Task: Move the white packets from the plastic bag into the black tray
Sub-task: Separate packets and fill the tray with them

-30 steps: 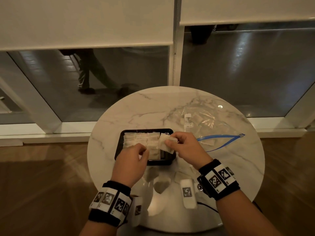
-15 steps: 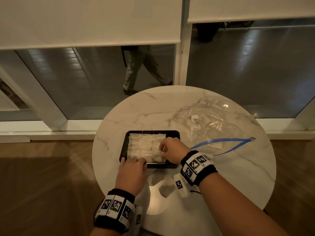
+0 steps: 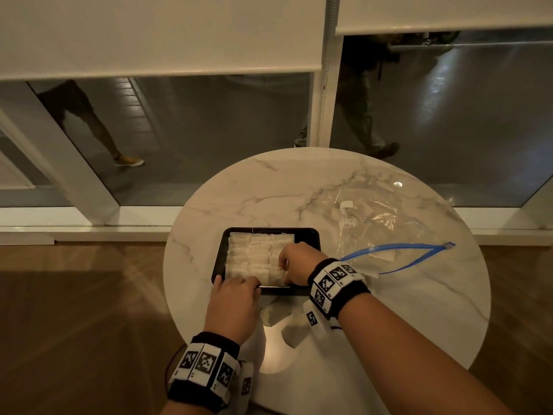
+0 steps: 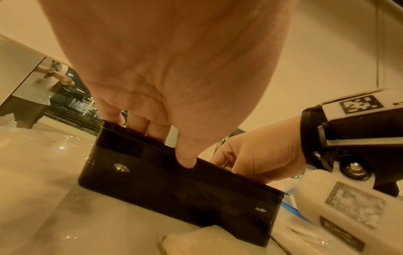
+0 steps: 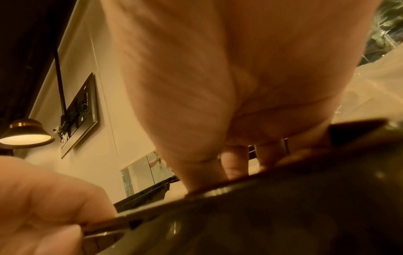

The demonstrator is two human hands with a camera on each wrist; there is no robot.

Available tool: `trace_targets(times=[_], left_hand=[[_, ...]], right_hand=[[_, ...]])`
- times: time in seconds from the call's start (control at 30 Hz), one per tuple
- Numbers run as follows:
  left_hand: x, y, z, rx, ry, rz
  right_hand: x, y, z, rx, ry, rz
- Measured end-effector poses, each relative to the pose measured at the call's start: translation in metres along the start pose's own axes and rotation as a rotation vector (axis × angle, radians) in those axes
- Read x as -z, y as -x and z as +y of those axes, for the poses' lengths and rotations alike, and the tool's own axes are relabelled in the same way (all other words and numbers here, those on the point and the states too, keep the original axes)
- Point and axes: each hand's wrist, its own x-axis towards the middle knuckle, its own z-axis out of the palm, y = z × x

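The black tray (image 3: 311,235) sits mid-table, packed with rows of white packets (image 3: 254,253). My left hand (image 3: 236,287) grips its near-left rim; in the left wrist view the fingers (image 4: 141,127) hook over the rim and the thumb lies on the tray's outer wall (image 4: 174,186). My right hand (image 3: 285,269) is down inside the tray's near-right part, fingers curled, pinching a white packet (image 3: 276,275) among the others. To the right the clear plastic bag (image 3: 374,217) with its blue zip lies flat, with a packet (image 3: 384,255) near its mouth.
The round marble table (image 3: 269,187) ends close behind my wrists. A couple of loose white packets (image 3: 270,314) lie on it just in front of the tray. Beyond the far edge is a glass wall, with wooden floor on both sides.
My right hand carried a packet from above the tray's right edge down into the tray and still holds it there. My left hand dropped onto the tray's near rim.
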Motion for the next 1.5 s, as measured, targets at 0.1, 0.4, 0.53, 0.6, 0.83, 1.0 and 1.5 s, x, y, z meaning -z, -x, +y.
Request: trace_targets(times=[0.1,0.4,0.53,0.6,0.83,1.0,1.5], left_hand=[[0.001,-0.001,0.001,0.001,-0.008,-0.013],[0.003,-0.001,0.004,0.026,0.032,-0.04],[0.007,-0.005,0.012,0.06,0.073,-0.063],[0.01,-0.006,0.018,0.07,0.067,-0.076],[0.014,-0.01,0.03,0.051,-0.147,-0.223],[0.011,-0.011,0.036,0.077,-0.2,-0.266],[0.012,-0.013,0.041,0.11,-0.133,-0.282]], right_hand=[[0.0,0.0,-0.004,0.019,0.019,-0.002],[0.0,0.003,-0.006,0.005,0.018,0.074],[0.002,0.004,-0.002,0.028,-0.062,0.127],[0.005,0.007,0.001,0.041,-0.128,0.204],[0.015,0.033,0.021,0.029,-0.484,0.458],[0.006,0.054,0.038,-0.002,-0.453,0.43],[-0.001,0.085,0.081,-0.06,-0.629,0.442]])
